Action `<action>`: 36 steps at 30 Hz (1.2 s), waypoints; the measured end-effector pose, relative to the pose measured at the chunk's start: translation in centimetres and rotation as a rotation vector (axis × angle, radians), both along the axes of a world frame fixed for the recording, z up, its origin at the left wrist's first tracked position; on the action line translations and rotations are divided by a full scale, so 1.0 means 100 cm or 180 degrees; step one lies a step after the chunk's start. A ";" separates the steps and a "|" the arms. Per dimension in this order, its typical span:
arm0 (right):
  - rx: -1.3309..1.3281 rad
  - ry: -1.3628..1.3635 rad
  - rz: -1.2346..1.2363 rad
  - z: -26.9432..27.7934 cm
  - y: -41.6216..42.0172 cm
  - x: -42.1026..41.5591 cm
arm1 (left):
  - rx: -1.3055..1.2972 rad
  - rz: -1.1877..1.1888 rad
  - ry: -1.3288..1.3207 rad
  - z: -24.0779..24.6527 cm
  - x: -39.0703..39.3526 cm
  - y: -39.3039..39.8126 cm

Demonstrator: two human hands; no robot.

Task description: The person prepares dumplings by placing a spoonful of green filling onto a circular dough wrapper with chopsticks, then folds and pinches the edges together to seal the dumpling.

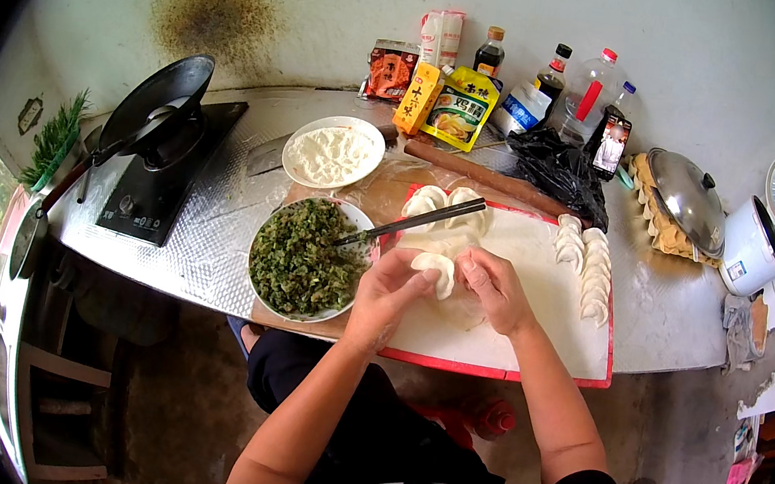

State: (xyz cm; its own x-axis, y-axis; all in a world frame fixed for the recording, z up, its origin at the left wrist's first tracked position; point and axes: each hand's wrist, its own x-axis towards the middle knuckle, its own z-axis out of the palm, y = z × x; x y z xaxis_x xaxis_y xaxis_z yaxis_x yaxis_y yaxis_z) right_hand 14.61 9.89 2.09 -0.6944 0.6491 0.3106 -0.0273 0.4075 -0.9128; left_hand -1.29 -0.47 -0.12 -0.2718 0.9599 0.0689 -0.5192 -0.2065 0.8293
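Note:
My left hand [384, 293] holds a folded dumpling [436, 272] between thumb and fingers, just right of the filling bowl. Beside it, my right hand [499, 290] is curled with its thumb against the fingers; I see nothing in it. Both hands are over a floured white mat with a red border [535, 349]. Chopped green filling [308, 257] heaps up in a white bowl [363, 218], with dark chopsticks [427, 219] resting across its rim. Larger dumplings [426, 201] sit at the mat's back left. Rows of finished dumplings [596, 277] overlap along its right side.
Behind the filling stands a bowl of flour [333, 154]. A wooden rolling pin [488, 178] lies behind the mat, near a black plastic bag [562, 169]. Seasoning packets [460, 108] and bottles line the wall. Left is a wok [163, 106] on an induction cooker [159, 190]; right, a lidded pan [691, 194].

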 end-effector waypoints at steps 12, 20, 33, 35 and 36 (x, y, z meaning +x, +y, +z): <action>0.0664 -0.0307 -0.0115 0.012 -0.007 -0.004 | -0.0021 -0.0034 -0.0034 -0.003 -0.002 0.000; -0.0066 -0.0352 -0.0013 0.011 -0.005 -0.001 | 0.0026 0.0029 0.0023 -0.003 -0.001 0.000; 0.0544 -0.0409 -0.0097 0.007 -0.005 -0.002 | 0.0043 0.0000 -0.0120 -0.001 -0.001 0.000; 0.0353 -0.0421 -0.0124 0.008 -0.006 -0.002 | 0.0031 0.0011 -0.0167 0.000 0.000 0.000; 0.0133 -0.0427 -0.0101 0.008 -0.006 -0.002 | 0.0013 0.0032 -0.0201 0.001 0.001 0.000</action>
